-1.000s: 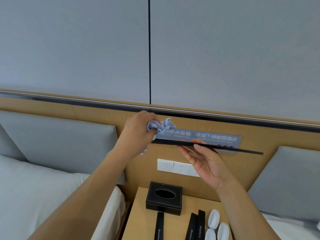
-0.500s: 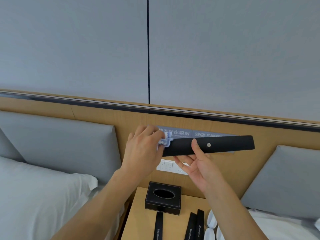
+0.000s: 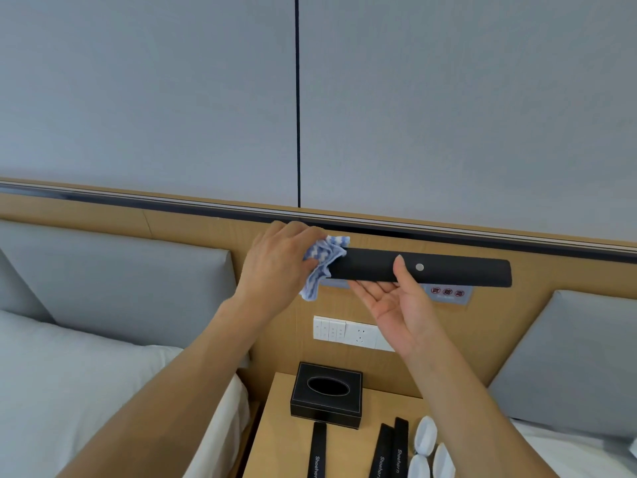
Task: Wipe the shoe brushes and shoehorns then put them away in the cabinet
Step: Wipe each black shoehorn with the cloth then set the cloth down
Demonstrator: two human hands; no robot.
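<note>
I hold a long black shoehorn (image 3: pixel 458 272) level in front of the headboard, its flat face with a small silver stud toward me. My right hand (image 3: pixel 396 305) grips it near the middle, thumb on the front, fingers behind. My left hand (image 3: pixel 279 267) presses a blue-and-white checked cloth (image 3: pixel 324 262) against the shoehorn's left end. On the nightstand (image 3: pixel 279 439) below lie three more black shoehorns (image 3: pixel 317 450) (image 3: pixel 381 450) (image 3: pixel 400 446) and several white oval objects (image 3: pixel 425 439).
A black tissue box (image 3: pixel 325 395) stands at the back of the nightstand. White switches and a socket (image 3: pixel 344 331) and a blue sign (image 3: pixel 448 292) are on the wooden headboard. Beds with grey cushions and white pillows flank the nightstand.
The shoehorn turned from edge-on to flat face toward me. The left hand with the cloth stayed at its left end, and my right hand's grip shifted as the view tilted slightly.
</note>
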